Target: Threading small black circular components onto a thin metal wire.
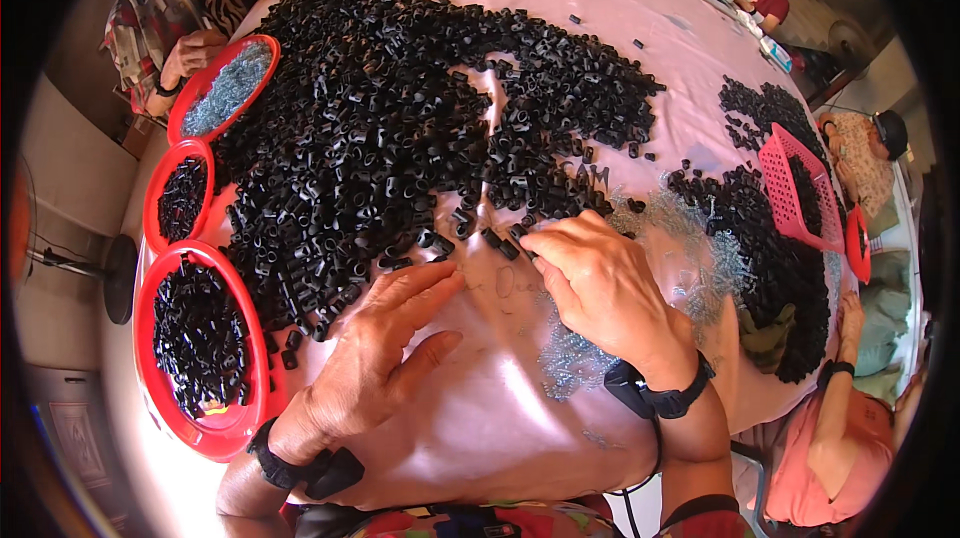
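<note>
A big heap of small black tube-shaped pieces (400, 118) covers the pink table cover (480, 428). My left hand (385, 348) lies flat on the cover at the heap's near edge, fingers spread, holding nothing. To its right, my right hand (600, 283) rests palm down, its fingertips touching a few black pieces (505, 241) at the heap's edge. Whether it grips one I cannot tell. A small pile of thin silvery metal parts (570, 358) lies under and beside my right wrist. Both wrists wear black bands.
Three red round trays stand at the left: two hold black pieces (200, 333) (180, 198), one holds silvery parts (228, 88). A pink basket (800, 193) and more black pieces lie at the right. Other people sit around the table, one close by at lower right (840, 428).
</note>
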The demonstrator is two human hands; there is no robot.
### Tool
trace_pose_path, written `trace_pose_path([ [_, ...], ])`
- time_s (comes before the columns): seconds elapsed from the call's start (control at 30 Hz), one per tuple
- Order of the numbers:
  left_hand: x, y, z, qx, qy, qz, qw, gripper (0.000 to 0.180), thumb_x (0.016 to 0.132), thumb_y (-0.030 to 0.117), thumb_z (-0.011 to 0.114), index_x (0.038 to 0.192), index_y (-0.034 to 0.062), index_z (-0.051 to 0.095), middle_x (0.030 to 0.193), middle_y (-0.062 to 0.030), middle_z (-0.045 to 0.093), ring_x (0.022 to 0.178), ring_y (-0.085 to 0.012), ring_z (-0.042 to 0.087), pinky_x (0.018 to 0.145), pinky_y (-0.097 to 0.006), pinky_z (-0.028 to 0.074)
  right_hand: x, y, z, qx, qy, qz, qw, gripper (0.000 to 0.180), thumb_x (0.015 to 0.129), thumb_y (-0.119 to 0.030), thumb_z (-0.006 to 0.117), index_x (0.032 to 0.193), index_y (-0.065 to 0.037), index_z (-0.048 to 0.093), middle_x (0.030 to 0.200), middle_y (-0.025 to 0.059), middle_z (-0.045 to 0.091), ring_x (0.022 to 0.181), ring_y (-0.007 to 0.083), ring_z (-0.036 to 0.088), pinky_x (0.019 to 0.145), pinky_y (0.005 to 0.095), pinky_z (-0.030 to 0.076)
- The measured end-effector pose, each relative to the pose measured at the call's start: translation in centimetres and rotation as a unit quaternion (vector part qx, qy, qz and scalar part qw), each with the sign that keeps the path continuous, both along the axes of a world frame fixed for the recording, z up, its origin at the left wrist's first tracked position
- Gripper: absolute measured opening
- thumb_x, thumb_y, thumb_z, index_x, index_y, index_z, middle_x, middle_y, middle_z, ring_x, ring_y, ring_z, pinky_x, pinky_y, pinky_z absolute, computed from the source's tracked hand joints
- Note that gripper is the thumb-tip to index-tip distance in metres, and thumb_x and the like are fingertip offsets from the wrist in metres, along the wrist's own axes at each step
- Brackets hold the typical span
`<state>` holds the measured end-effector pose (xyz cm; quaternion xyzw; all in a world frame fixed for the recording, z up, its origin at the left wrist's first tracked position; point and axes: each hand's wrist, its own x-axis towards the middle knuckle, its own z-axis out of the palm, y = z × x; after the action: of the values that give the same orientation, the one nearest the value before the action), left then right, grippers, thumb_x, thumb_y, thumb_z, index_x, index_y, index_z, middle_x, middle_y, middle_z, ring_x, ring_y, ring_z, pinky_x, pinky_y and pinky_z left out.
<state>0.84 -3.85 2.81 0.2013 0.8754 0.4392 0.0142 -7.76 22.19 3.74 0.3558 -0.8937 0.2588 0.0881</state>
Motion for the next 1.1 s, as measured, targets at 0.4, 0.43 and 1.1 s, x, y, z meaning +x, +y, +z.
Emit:
trace_pose_path([
  [0.4,-0.7,1.8,0.3,-0.126,0.030,0.021,0.991,0.063,0.094,0.013,0.072,0.153,0.0000,0.054,0.161,-0.0237,0.048,0.151,-0.0458,0.042,0.122,-0.054,0.035,-0.3,-0.3,-0.3,0.007,0.004,0.030,1.000,0.028,0.086,0.005,0.064,0.112,0.001,0.072,0.106,0.0150,0.071,0.100,0.0349,0.065,0.088,0.0434,0.057],
  [0.43,-0.9,1.9,0.4,-0.128,0.034,0.015,0.991,0.063,0.094,0.014,0.073,0.153,0.0011,0.054,0.162,-0.0231,0.047,0.152,-0.0454,0.041,0.122,-0.054,0.035,-0.4,-0.1,-0.2,0.007,0.011,0.003,1.000,0.029,0.086,0.005,0.065,0.115,0.002,0.071,0.107,0.0155,0.071,0.103,0.0349,0.065,0.090,0.0436,0.056],
  [1.1,-3.1,4.0,0.0,-0.211,0.158,0.052,0.963,0.050,0.091,0.009,0.072,0.140,0.0031,0.065,0.149,-0.0163,0.060,0.137,-0.0393,0.054,0.112,-0.053,0.042,-0.7,1.8,0.9,0.076,-0.052,-0.010,0.996,0.013,0.090,-0.010,0.069,0.079,-0.003,0.068,0.081,0.0178,0.072,0.083,0.0361,0.072,0.076,0.0472,0.059],
])
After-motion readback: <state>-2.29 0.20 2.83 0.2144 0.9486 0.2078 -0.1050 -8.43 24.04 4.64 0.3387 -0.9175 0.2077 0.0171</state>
